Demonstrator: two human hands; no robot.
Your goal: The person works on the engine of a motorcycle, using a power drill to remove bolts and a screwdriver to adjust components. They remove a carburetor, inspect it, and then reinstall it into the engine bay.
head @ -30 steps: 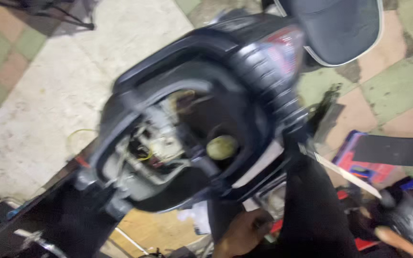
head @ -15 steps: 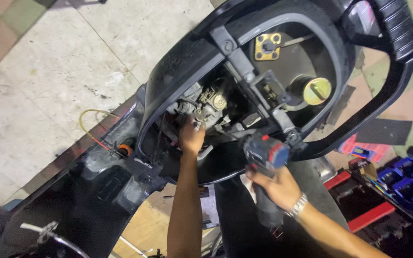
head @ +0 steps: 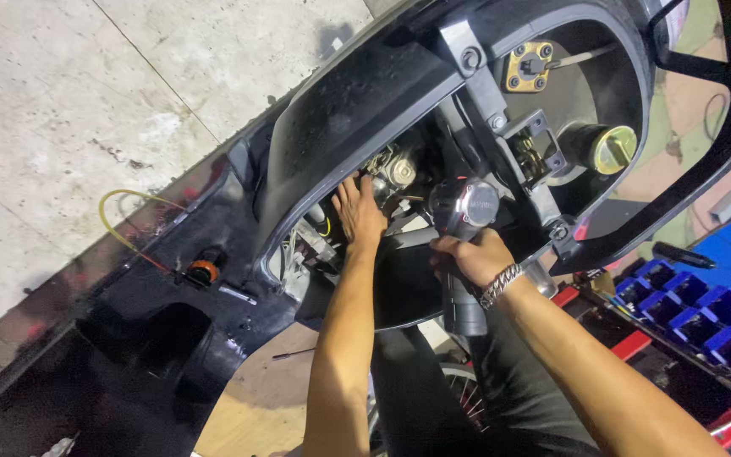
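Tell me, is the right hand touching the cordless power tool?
Touching. The head view shows the right hand with fingers wrapped around the grip of the cordless power tool, no gap between them.

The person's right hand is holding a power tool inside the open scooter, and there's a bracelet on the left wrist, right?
Not quite. The head view shows the bracelet on the right wrist, beside the right hand holding the power tool. The left hand reaches bare into the open scooter.
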